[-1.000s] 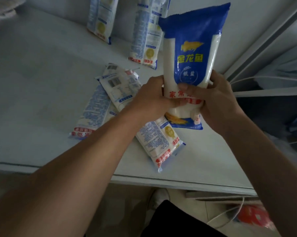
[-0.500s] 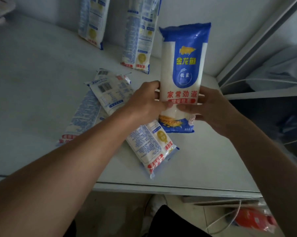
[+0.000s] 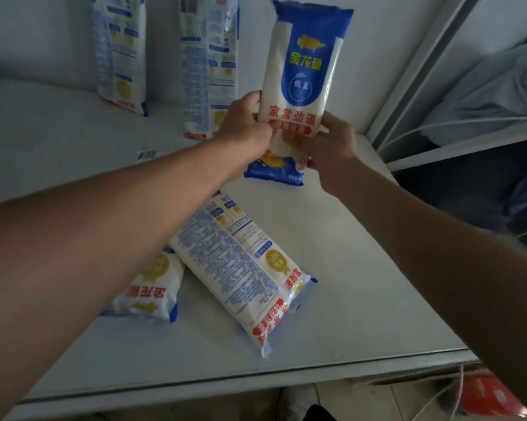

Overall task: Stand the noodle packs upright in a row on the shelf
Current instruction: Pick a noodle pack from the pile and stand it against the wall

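Observation:
I hold one blue-and-white noodle pack [image 3: 304, 71] upright above the white shelf [image 3: 362, 284], near the back wall. My left hand [image 3: 245, 129] grips its lower left side and my right hand [image 3: 326, 144] grips its lower right. Two more packs, one [image 3: 121, 53] on the left and one [image 3: 209, 65] beside it, stand upright against the wall to the left of the held pack. A noodle pack [image 3: 241, 268] lies flat in the middle of the shelf, with another pack [image 3: 149, 287] lying partly under my left forearm.
A grey metal upright [image 3: 420, 65] borders the shelf on the right, with white cables [image 3: 438, 126] and crumpled plastic [image 3: 499, 86] behind it. Below the shelf's front edge lie a red packet [image 3: 487, 393] and more cable on the floor.
Both hands have carried the pack away from me toward the back wall, to the right of the two standing packs. It stays upright. The view has shifted forward over the shelf.

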Action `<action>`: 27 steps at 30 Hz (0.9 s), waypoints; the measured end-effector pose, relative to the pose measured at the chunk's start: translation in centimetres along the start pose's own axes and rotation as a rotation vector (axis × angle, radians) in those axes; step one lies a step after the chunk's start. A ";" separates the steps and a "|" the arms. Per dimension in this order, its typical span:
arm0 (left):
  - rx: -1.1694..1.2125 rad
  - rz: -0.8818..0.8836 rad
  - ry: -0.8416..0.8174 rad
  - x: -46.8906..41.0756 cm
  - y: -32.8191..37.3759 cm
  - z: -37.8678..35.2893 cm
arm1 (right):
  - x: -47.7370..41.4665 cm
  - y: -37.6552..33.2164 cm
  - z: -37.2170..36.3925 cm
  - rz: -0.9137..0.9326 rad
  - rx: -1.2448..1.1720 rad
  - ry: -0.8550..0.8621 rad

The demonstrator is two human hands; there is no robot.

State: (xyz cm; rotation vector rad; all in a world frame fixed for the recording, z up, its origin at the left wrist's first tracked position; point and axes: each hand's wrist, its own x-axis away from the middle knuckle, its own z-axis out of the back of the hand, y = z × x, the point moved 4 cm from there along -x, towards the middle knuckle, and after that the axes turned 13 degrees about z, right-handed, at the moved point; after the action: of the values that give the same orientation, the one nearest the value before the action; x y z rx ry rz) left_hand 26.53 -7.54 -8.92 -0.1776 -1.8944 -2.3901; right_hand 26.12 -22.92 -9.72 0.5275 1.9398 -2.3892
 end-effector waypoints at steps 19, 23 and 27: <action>-0.110 0.003 -0.163 -6.9 -1.0 -3.8 | -9.6 4.6 -2.3 -0.008 0.052 0.146; -0.272 0.006 -0.189 -5.2 -0.9 -3.3 | -8.9 5.2 -2.2 -0.061 0.081 0.142; -0.222 0.130 -0.218 -4.8 -1.3 -2.9 | -7.5 5.2 -1.7 -0.116 0.358 0.115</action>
State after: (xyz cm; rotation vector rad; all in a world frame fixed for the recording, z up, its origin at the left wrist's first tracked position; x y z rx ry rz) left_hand 31.01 -10.07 -11.50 -0.5803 -1.6304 -2.5749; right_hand 34.74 -23.94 -12.92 0.5893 1.6249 -2.8613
